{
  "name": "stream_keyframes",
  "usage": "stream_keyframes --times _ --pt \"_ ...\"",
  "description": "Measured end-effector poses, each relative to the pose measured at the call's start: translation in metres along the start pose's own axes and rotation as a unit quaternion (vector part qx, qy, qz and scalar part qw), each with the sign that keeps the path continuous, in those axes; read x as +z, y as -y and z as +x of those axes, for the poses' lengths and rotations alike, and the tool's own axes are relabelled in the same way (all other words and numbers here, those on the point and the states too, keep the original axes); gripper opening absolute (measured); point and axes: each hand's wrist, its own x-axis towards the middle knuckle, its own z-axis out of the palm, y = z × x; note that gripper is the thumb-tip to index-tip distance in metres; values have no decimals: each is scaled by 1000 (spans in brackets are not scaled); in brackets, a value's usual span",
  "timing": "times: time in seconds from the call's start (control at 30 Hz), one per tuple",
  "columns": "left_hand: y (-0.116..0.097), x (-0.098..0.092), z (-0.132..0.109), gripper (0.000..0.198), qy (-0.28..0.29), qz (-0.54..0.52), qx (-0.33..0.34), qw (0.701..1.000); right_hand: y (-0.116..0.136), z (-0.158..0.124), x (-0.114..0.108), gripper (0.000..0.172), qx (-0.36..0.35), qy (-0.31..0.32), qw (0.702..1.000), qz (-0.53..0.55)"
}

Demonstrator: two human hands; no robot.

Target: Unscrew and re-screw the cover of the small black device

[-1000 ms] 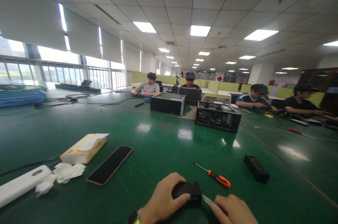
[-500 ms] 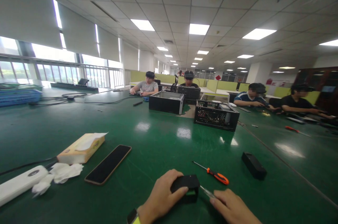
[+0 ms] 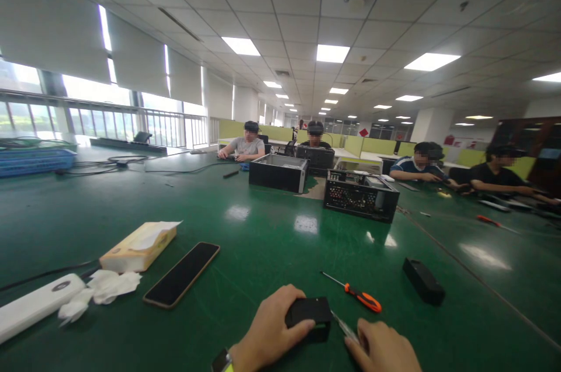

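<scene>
My left hand is closed around a black rectangular plastic case at the bottom middle of the head view, holding it at the table top. In my closed right hand is a slim screwdriver with a pale, see-through handle. Its tip points at the right end of the case; whether it touches cannot be made out. Just beyond my right hand lies an orange-and-black screwdriver. Farther right sits another black oblong case.
A phone, a tissue pack, crumpled tissues and a white power strip lie left on the green table. Two open computer cases stand farther back. Several people sit around the far side.
The whole view has shifted slightly down and right. The case in my left hand has turned a little, and its green patch no longer shows. My right hand's fingers have shifted on the screwdriver.
</scene>
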Motion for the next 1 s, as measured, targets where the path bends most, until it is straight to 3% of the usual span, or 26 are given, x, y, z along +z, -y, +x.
stream_keyframes --times 0.17,0.3,0.4,0.53,0.83,1.0 --pt "2 0 1 33 -3 0 -1 1000 1 2 0 19 -61 -55 994 77" --pt "1 4 0 35 14 -10 25 1000 2 5 4 53 -167 -95 960 205" --pt "-1 7 0 38 51 -22 67 996 9 5 8 70 -199 -49 953 222" --pt "0 1 -1 42 76 -23 109 991 19 3 6 54 -206 -15 955 211" --pt "6 -8 -3 52 101 -10 94 990 25 0 9 38 -210 -95 954 193" --pt "7 -12 -3 54 112 -26 71 991 27 -1 11 31 -212 -107 956 173"
